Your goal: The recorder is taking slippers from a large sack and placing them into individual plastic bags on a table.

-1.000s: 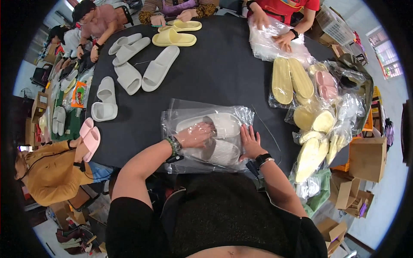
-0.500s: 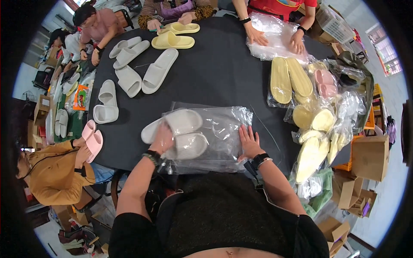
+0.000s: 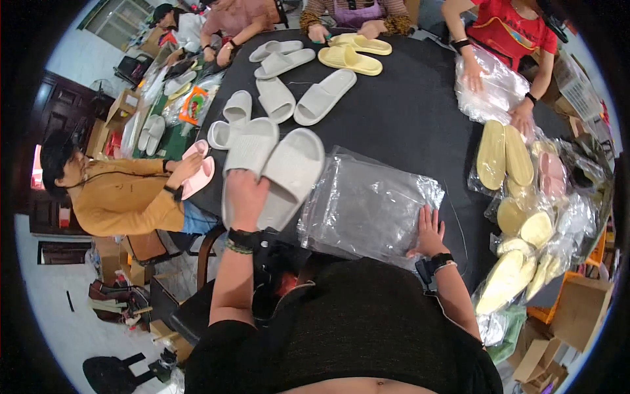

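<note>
1. The left hand (image 3: 246, 190) is clamped on a pair of grey slippers (image 3: 272, 174), held side by side, soles toward the camera, toes pointing to about 1 o'clock. They sit lifted over the table's near-left edge.
2. The right hand (image 3: 430, 230) lies flat, fingers spread, pressing the near-right corner of a clear plastic bag (image 3: 371, 207). It grips nothing.
3. The bag lies at 3 o'clock from the slippers, just beside them; its near-left edge almost meets the right-hand slipper. Its long axis runs roughly 10 to 4 o'clock, crosswise to the slippers' length. I cannot tell which side of the bag is open.
4. The left hand is the nearer one to the slippers, the right to the bag; the two hands are well apart, with the bag between them.
5. The table (image 3: 394, 111) is round and black. At 12 o'clock lie loose grey slippers (image 3: 298, 92) and a yellow pair (image 3: 354, 52); at 2 to 4 o'clock, bagged yellow and pink pairs (image 3: 518, 190) are heaped along the rim.
6. Other people sit around it: one in an ochre top (image 3: 125, 197) at 9 o'clock holds pink slippers, one in red (image 3: 508, 33) at 1 o'clock handles a bag. Cardboard boxes (image 3: 558, 322) stand on the floor at 4 o'clock.
</note>
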Demonstrator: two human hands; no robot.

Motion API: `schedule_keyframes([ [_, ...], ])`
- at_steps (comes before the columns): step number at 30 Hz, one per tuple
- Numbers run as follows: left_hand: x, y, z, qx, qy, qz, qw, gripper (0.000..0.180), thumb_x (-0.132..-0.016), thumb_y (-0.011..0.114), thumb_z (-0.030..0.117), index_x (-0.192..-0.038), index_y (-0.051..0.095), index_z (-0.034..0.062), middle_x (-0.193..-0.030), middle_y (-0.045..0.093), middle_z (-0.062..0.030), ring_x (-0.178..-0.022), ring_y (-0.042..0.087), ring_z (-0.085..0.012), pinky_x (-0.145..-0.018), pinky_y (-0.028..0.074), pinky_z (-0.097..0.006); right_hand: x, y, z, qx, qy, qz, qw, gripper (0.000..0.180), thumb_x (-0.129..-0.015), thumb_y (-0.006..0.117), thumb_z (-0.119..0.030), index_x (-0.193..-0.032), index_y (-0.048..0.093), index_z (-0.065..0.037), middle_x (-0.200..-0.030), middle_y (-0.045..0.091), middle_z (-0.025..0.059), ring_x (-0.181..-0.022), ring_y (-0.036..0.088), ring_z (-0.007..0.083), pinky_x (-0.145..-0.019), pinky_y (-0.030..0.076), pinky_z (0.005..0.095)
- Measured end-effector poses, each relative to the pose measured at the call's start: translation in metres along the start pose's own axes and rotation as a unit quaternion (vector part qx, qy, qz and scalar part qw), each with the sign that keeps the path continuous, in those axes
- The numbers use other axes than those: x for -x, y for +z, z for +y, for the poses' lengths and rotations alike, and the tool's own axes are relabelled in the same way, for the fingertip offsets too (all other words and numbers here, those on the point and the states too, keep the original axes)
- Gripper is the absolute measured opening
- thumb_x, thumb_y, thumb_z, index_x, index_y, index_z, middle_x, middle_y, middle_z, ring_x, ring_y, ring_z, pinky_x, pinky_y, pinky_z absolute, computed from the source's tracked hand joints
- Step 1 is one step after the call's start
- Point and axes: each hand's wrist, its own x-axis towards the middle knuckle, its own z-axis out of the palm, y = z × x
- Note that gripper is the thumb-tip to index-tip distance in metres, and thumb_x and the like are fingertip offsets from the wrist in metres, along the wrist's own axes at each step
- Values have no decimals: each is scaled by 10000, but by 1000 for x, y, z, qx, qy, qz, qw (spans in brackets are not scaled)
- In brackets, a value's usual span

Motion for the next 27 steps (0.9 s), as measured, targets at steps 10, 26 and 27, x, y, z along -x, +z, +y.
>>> schedule_keyframes([
  [10,3,40,140,140,138,-70,978,161,-659,656,140,-676,625,-17,-762,609,-190,-854,542,-388,-777,419,-499,-4,1,-2,2,-12,-1,1000,1625,-313,965,-425,-1544,-32,-60,-1628,-51,124,-1488,-81,377,-1146,88,615],
  [26,84,162,127,103,189,-316,924,173,-745,635,192,-790,708,42,-879,669,-123,-986,572,-301,-875,403,-451,3,-5,-3,-3,-10,4,1000,1564,-378,949,-449,-1550,-27,-100,-1635,-47,68,-1490,-74,369,-1144,81,633],
  [27,82,164,111,115,177,-265,941,170,-740,635,192,-783,710,46,-867,670,-121,-982,575,-302,-871,404,-455,1,-5,-4,9,-10,-1,1000,1570,-378,946,-464,-1551,-33,-101,-1636,-46,64,-1490,-72,369,-1144,73,632],
])
